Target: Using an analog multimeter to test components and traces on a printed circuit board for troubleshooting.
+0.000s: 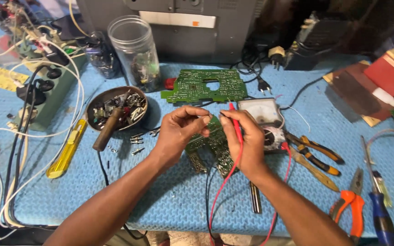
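Green board (215, 148) under our probes, just in front of the meter (263, 114).

We hold the board tilted above the blue worktop (169, 200), our left hand (178, 132) pinched shut on what looks like the black probe at its top edge, though the tip is mostly hidden. Our right hand (247, 141) is clamped on the red probe (235, 123), its tip pointing toward the meter, its red lead looping down past the wrist. By our judgement we are mid-test, checking points on the board. Any further reading calls for steady tips on small pads and a glance at the meter's dial. Left of the meter lies a second board (204, 85); right of it, pliers (315, 155).
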